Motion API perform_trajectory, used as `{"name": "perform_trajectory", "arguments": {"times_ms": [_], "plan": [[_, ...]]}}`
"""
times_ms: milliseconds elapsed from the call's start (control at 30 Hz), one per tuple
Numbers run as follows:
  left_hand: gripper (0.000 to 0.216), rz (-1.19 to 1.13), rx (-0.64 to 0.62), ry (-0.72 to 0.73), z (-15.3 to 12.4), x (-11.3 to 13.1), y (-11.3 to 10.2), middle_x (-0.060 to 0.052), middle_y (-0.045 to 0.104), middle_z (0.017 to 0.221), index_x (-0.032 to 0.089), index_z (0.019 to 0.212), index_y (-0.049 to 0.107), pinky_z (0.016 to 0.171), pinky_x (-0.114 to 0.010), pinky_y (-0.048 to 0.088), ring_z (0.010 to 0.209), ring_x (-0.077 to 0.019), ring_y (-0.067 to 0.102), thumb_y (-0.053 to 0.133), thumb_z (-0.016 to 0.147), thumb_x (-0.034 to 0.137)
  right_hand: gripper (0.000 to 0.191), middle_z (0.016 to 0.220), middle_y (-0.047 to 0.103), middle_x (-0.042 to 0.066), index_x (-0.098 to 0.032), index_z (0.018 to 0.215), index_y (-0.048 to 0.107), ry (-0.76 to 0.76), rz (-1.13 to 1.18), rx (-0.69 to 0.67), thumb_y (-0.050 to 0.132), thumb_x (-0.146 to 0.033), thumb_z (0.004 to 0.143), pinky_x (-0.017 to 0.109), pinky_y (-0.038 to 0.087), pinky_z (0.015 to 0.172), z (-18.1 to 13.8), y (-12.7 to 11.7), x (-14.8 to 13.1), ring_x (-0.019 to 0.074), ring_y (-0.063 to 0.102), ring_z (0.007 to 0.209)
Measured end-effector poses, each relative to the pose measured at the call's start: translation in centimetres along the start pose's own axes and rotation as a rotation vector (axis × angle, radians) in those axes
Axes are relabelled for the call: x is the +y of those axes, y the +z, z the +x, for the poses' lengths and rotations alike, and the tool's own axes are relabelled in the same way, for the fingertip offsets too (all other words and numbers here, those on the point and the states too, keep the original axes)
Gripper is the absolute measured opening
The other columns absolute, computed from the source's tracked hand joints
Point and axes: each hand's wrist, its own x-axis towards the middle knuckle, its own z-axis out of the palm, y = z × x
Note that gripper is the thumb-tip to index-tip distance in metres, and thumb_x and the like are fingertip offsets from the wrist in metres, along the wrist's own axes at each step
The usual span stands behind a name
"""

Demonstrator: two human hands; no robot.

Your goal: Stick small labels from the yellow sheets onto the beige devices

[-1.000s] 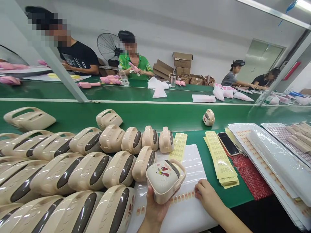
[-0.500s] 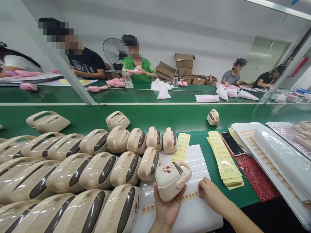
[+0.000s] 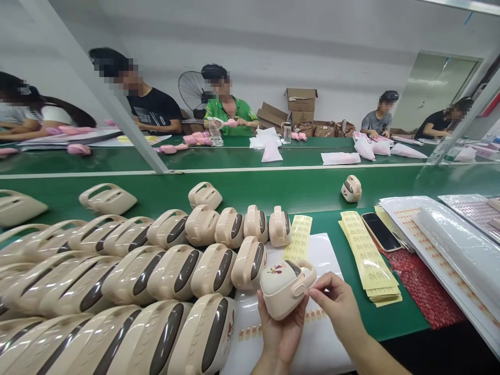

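No words or numbers can be read here. The black T-shirt [image 3: 155, 110] on a person across the green counter [image 3: 273, 187] has pale letters on the chest, but they are too blurry to read. The long yellow sticker sheets [image 3: 367, 259] have tiny print in rows, too small to read. The small beige plastic case [image 3: 285, 289] in the left hand [image 3: 279, 333] has a red cartoon picture, not words.

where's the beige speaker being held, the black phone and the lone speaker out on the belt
beige speaker [image 3: 283, 291], head view, on its side wall
black phone [image 3: 380, 232], head view, middle of screen
lone speaker [image 3: 351, 188], head view, on its body
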Motion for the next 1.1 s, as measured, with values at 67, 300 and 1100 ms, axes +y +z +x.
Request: {"name": "perform_trajectory", "arguments": {"times_ms": [67,300,1100], "plan": [[0.054,-0.046,0.01,0.028,0.2,-0.3,0.6,-0.009,0.055,0.126,0.019,0.124,0.05,0.099,-0.03,0.035,0.118,-0.0199,0.048,0.02,0.09,0.048,0.025,0.056,0.051,-0.002,-0.019,0.055,0.051,-0.046,0.042,0.07,0.067,-0.039,0.059,0.024,0.034,0.053,0.2,1.3,0.2,0.0117,0.041,0.054],[0.046,-0.089,0.108,0.05,0.3,-0.8,1.4,-0.01,0.061,0.119,0.017,0.118,0.056,0.094,-0.029,0.04,0.113,-0.0209,0.052,0.031,0.089,0.042,0.027,0.056,0.051,-0.002,-0.019,0.057,0.05,-0.09,-0.031,0.146,0.065,-0.04,0.063,0.024,0.033,0.05,0.1,2.1,1.7,0.0112,0.041,0.051],[0.039,-0.08,0.222,-0.101,-0.2,-0.7,2.1,-0.01,0.063,0.115,0.02,0.116,0.058,0.09,-0.027,0.044,0.11,-0.0196,0.055,0.045,0.086,0.04,0.038,0.109,0.049,0.01,-0.024,0.115,0.046,-0.784,-0.581,0.073,0.054,-0.036,0.08,0.044,0.042,0.087,1.1,-0.4,2.5,0.0264,0.046,0.106]]}}
